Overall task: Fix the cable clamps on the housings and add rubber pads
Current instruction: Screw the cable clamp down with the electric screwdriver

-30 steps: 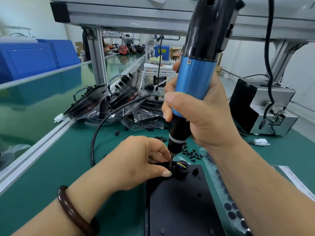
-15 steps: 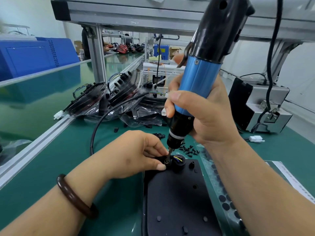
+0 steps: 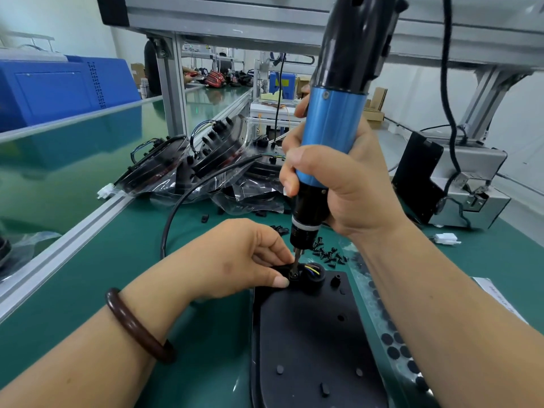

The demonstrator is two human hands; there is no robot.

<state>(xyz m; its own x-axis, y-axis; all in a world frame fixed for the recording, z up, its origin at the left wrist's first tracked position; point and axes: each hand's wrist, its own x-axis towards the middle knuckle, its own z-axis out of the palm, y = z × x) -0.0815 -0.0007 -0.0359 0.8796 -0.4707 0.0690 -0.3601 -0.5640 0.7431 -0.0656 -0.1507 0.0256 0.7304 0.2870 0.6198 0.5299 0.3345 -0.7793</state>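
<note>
A head-worn view looked down on a green tabletop [image 3: 97, 278]. A flat black housing [image 3: 309, 334] lay near and centre. Its far end carried a round cable entry with coloured wires showing.

The left hand [image 3: 235, 260], with a dark bangle [image 3: 135, 325] on its wrist, pinched the small black cable clamp [image 3: 290, 274] against that far end, thumb and forefinger closed on it. The right hand [image 3: 353, 187] had its grip wrapped round the blue barrel of an electric screwdriver [image 3: 329, 136]. The tool was held nearly upright, its bit tip down on the clamp just beside the left fingertips. The screw itself was too small to make out.

By the look of it, the clamp-fixing step was in hand, with the pads to come later. The next move would call for straight downward pressure, the left fingers stopping the clamp from twisting, and then a clean lift of the tool.

A sheet of round black rubber pads [image 3: 394, 351] lay along the housing's right edge, partly under the right forearm. Loose black screws [image 3: 326, 254] were scattered just beyond the housing. A black cable [image 3: 176, 213] looped away to the far left. Bagged housings [image 3: 182, 166] were piled at the far side beside an aluminium rail [image 3: 73, 234], and a grey box [image 3: 471, 198] stood far right. Open green surface lay left of the housing. The frame overhead [image 3: 235, 25] crowded the tool's top.
</note>
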